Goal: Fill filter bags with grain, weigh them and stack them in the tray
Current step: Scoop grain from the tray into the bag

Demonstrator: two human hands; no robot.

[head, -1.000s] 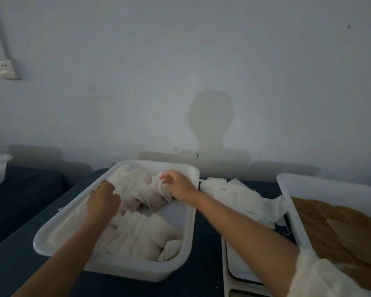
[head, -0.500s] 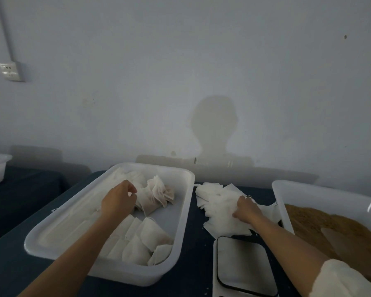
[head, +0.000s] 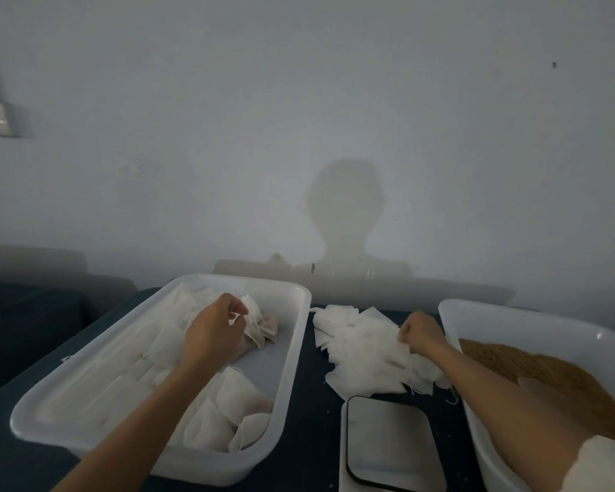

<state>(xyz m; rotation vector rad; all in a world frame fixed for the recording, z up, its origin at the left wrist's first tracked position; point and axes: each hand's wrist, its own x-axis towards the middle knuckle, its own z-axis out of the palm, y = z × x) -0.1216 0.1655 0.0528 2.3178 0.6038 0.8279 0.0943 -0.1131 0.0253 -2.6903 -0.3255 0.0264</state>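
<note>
The right hand (head: 421, 332) is curled, its fingertips pinching the top sheet of a loose pile of empty filter bags (head: 364, 353) that lies flat on the dark counter (head: 309, 403) near its far edge, between the two tubs. The pile fans out with its long axis running from the far left toward the near right. The left hand (head: 215, 332) hangs over the far part of the tray (head: 292, 353), fingers bent and thumb meeting forefinger; whether it pinches anything there I cannot tell. Just right of it in the tray lies a crumpled filled bag (head: 263, 326), its gathered top pointing toward the far edge. More filled bags (head: 228, 417) lie in overlapping rows along the tray, whose long axis runs from the counter's near left toward the far edge. Close to the near edge, between the tubs, sits a scale (head: 387, 445) with a pale square plate. At the right side stands a white tub (head: 483, 314) holding brown grain (head: 533, 374).
</note>
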